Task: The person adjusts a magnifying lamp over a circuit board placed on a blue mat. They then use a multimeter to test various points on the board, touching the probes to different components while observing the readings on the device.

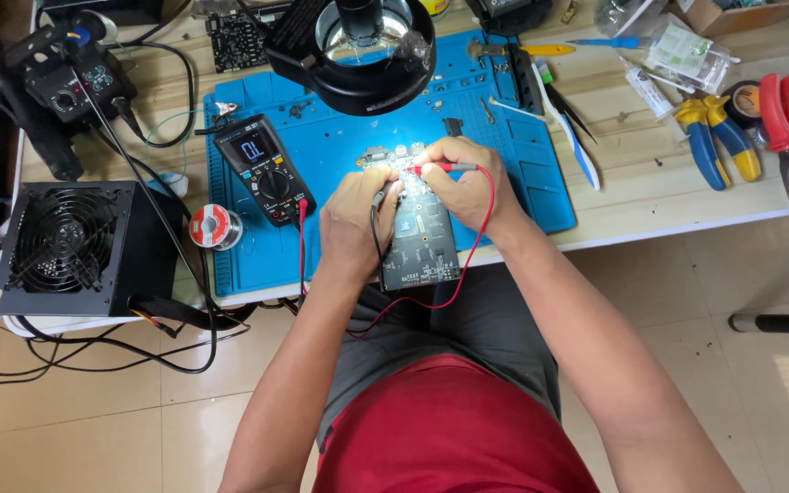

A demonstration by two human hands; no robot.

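Note:
A dark circuit board (420,242) lies on the blue work mat (522,146), its near end over the table edge. My right hand (463,183) pinches a red probe (445,168) whose tip touches the board's far end. A black probe (383,196) is held in my left hand (353,219) against the board's left side. Red and black leads run from both probes to a black multimeter (262,169) lying left of the board, display lit.
A round magnifier lamp (358,46) hangs over the mat's far part. A black power supply with fan (70,246) and a solder spool (209,226) sit at left. Blue-yellow pliers (719,137), red cutters (783,119), tweezers and screwdrivers lie at right.

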